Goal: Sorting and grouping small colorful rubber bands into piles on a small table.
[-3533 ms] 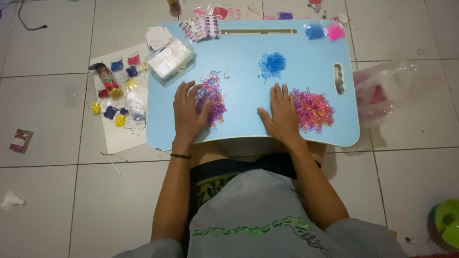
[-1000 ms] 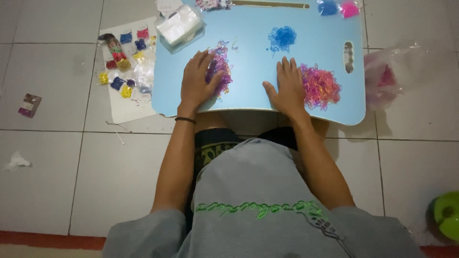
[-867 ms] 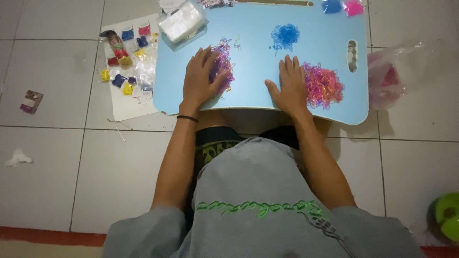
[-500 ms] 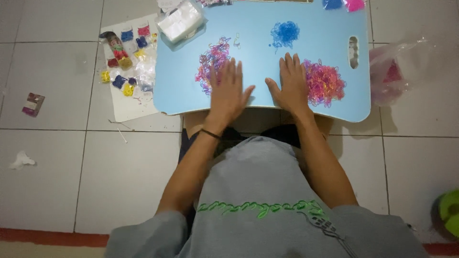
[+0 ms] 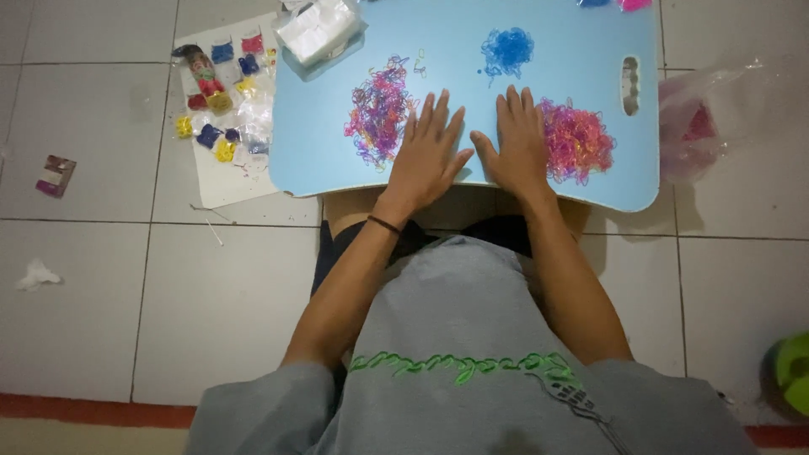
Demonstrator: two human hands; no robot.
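Seen from the head camera, both hands lie flat and spread on the light blue desk [image 5: 337,135], palms down and grasping nothing. The left hand [image 5: 425,156] rests just to the right of a loose pile of pink and purple rubber bands [image 5: 377,118], its little-finger edge at the pile's rim and seemingly touching a few strands, though the tangle is too fine to be sure. The right hand [image 5: 516,143] lies beside a denser heap of pink and orange bands [image 5: 577,139], its outer edge touching that heap. The two thumbs point toward each other and nearly meet over bare desk. A smaller clump of blue bands [image 5: 506,49] sits farther away, apart from both hands. At the far left corner of the desk stands a clear box of white packets [image 5: 318,29]; on the floor to the left, a sheet of paper with small coloured pieces [image 5: 221,93]; to the right, a clear plastic bag [image 5: 716,109]. The step in hand looks like sorting or spreading the bands by colour, with the hands at rest between the piles. A next move would call for curling the fingers to pinch or sweep loose bands without dragging one heap into the other.
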